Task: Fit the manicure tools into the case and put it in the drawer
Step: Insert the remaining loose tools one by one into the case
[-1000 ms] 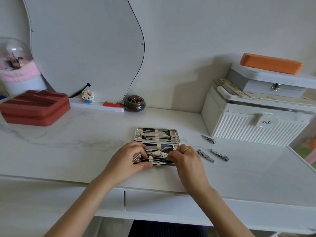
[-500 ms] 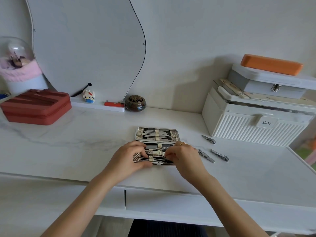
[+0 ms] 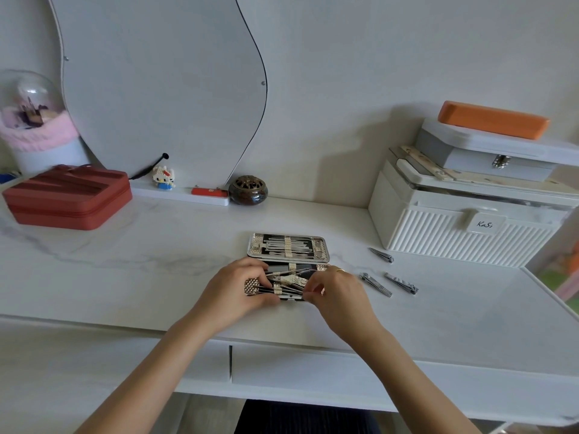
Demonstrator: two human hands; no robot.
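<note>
The manicure case (image 3: 287, 248) lies open near the desk's front edge, its far half lined with silver tools under straps. My left hand (image 3: 238, 291) presses on the left end of the near half. My right hand (image 3: 336, 294) pinches a thin metal tool (image 3: 289, 280) lying across that near half; its fingers hide the case's right end. Three nail clippers lie loose to the right: one (image 3: 381, 255) further back, one (image 3: 375, 284) beside my right hand, one (image 3: 402, 283) beyond it. The closed drawer front (image 3: 313, 369) runs below the desk edge.
A white ribbed box (image 3: 463, 236) with a grey box and an orange case on top stands at the back right. A red zip case (image 3: 67, 197) sits at the back left. A curved mirror (image 3: 163, 89), a small figurine (image 3: 163, 178) and a brown pot (image 3: 247, 190) line the wall.
My right hand has slid left over the near half of the case, its fingers closing on the thin tool. My left hand has stayed on the case's left end.
</note>
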